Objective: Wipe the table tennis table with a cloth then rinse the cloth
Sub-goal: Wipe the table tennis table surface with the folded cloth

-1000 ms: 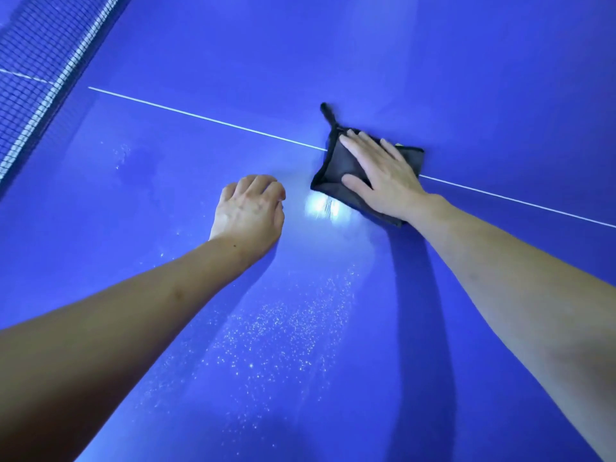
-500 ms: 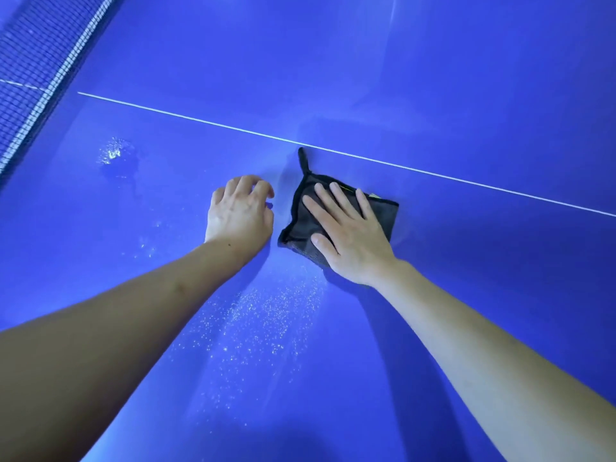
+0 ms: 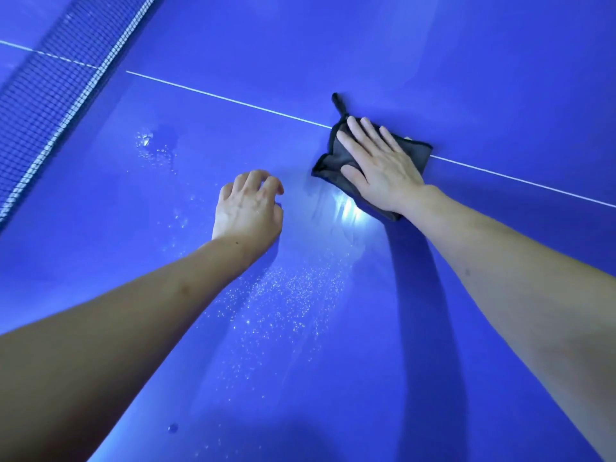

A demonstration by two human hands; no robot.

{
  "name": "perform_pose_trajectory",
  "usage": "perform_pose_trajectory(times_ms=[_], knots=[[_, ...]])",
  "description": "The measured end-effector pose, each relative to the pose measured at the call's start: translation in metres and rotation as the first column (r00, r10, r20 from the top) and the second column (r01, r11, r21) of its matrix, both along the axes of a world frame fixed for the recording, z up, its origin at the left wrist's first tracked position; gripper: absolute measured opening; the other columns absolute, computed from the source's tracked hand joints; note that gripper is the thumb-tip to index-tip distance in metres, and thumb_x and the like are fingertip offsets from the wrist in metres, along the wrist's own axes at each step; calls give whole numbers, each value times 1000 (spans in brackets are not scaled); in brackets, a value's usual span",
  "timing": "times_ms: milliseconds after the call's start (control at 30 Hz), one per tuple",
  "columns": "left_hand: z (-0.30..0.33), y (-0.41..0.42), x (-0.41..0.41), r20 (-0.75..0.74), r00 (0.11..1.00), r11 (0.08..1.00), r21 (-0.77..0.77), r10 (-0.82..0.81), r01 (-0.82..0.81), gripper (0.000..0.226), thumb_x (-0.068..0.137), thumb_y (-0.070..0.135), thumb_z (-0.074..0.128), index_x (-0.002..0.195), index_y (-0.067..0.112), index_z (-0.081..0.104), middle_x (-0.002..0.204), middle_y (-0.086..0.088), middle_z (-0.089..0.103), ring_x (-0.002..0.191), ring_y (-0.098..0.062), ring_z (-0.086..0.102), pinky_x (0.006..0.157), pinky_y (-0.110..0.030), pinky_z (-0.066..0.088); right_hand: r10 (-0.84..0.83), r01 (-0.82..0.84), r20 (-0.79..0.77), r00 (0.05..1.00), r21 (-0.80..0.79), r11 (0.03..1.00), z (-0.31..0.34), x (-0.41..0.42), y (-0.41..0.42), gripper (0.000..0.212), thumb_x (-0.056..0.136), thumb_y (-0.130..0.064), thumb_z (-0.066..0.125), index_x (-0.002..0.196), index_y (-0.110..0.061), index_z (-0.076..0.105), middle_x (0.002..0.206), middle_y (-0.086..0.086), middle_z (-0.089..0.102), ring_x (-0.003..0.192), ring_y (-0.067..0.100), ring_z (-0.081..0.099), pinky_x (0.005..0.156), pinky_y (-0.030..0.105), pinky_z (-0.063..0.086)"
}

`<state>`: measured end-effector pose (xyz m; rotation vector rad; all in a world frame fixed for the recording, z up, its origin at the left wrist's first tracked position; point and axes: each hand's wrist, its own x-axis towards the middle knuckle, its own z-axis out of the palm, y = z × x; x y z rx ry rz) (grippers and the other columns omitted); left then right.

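A dark grey folded cloth [image 3: 335, 158] with a small hanging loop lies on the blue table tennis table [image 3: 466, 61], across the white centre line [image 3: 213, 96]. My right hand [image 3: 380, 165] presses flat on the cloth with straight fingers. My left hand [image 3: 248, 208] rests on the table left of the cloth, its fingers curled with the tips on the surface, holding nothing. A wet shiny streak sits just below the cloth.
The net [image 3: 63, 91] runs along the upper left. Water droplets speckle the table between my forearms [image 3: 283, 301] and near the net [image 3: 150, 145]. A single drop lies at the bottom [image 3: 172, 427].
My right hand has pushed the cloth away from me and to the right, back onto the centre line, leaving a wet streak. My left hand stays in place.
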<state>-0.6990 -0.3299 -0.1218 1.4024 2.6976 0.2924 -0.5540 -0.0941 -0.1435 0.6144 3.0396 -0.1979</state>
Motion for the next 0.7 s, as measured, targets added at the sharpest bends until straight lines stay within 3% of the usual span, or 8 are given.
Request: perform_pose_trajectory(times_ms=[400,700], knots=[[-8,-73,16,23,999,999,-42,27,-26,24,90,15,51,111,21,61,125,4,56,120,-24,48,100,-40,36,16,-16,-44,999,-3,1000,-7,11,-97,65,108,-49,25,167,-21,22,175,-1,18,162,20,13,131,45,11],[-11,-174,41,31,998,999,-16,46,-46,24,90,16,52,111,21,62,124,4,55,119,-24,49,100,-37,35,28,-29,-54,998,-16,999,-10,34,-196,63,109,-46,29,167,-20,24,175,-2,19,162,19,12,131,45,10]])
